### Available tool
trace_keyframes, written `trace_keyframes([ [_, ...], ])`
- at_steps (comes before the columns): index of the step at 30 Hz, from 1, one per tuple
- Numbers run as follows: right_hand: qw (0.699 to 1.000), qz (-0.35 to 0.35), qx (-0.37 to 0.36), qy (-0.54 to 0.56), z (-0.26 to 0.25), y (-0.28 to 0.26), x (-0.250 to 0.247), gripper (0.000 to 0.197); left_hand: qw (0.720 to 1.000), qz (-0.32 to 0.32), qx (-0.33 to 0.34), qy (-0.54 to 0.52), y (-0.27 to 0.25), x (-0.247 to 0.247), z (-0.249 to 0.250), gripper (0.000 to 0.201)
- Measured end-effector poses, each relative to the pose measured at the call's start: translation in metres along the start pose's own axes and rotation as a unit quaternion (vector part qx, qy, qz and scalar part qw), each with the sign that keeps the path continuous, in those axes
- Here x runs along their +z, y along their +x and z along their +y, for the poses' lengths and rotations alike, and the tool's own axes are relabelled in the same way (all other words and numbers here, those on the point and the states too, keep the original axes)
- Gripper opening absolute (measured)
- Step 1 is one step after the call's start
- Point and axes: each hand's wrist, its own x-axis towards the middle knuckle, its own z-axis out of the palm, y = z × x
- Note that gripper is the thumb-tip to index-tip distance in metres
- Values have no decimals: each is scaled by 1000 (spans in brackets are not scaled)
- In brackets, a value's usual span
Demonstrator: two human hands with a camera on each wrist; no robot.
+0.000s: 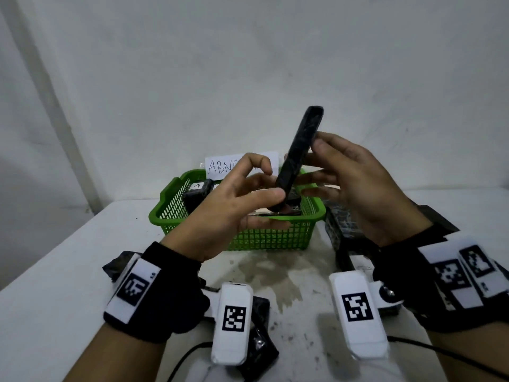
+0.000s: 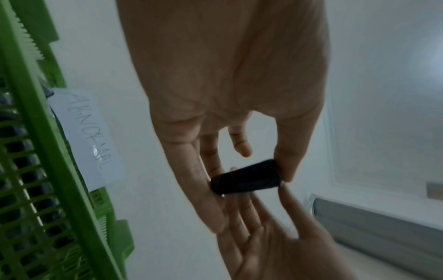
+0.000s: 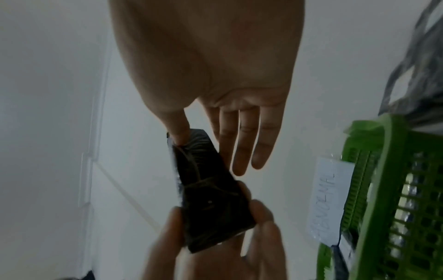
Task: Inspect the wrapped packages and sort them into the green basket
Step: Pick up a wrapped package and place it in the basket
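The white paper sign (image 1: 220, 166) on the one green plastic mesh basket (image 1: 275, 238) reads "ABNORMAL". A black wrapped package (image 1: 197, 194) inside is marked "A". My left hand (image 1: 228, 216) pinches the lower end of one flat black film-wrapped package (image 1: 300, 150), tilted above the basket. My right hand (image 1: 366, 188) pinches it higher up, thumb against straight fingers.

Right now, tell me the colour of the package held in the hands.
The package is black and glossy; the head view shows it best.

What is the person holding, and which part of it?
A black wrapped package. The left-hand grip pinches its bottom end, and the right-hand grip pinches its upper half.
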Motion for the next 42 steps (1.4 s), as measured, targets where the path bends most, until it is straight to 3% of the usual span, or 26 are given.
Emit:
trace_keyframes([
  [4,1000,-5,-1,-8,-2,-2,3,36,1000,16,0,24,-1,2,-2,27],
  [9,997,56,-27,-42,3,-1,5,23,998,20,-1,67,-2,9,-2,30],
  [12,997,48,-17,-55,6,0,5,29,991,42,-7,125,-2,10,-2,47],
  [15,999,14,2,-35,6,-1,3,33,950,111,34,290,-1,10,-2,71],
  [17,999,-11,7,-30,3,-3,4,28,914,155,85,366,0,11,-2,71],
  [19,1000,-12,12,-20,3,-3,6,23,902,157,109,386,1,13,-2,69],
  [22,999,23,-3,-33,8,-3,6,19,910,137,103,378,-1,15,0,57],
  [26,999,23,3,-45,11,-2,5,21,947,123,74,286,-1,9,1,31],
  [30,998,4,52,-37,10,-2,4,28,963,108,44,244,0,5,0,29],
  [34,997,51,56,-24,9,-3,7,48,973,102,54,199,-1,9,0,34],
  [38,997,47,65,8,7,-4,8,45,990,74,41,117,-4,12,5,41],
  [42,996,10,83,-9,7,-3,8,42,987,70,45,135,-3,12,2,36],
])
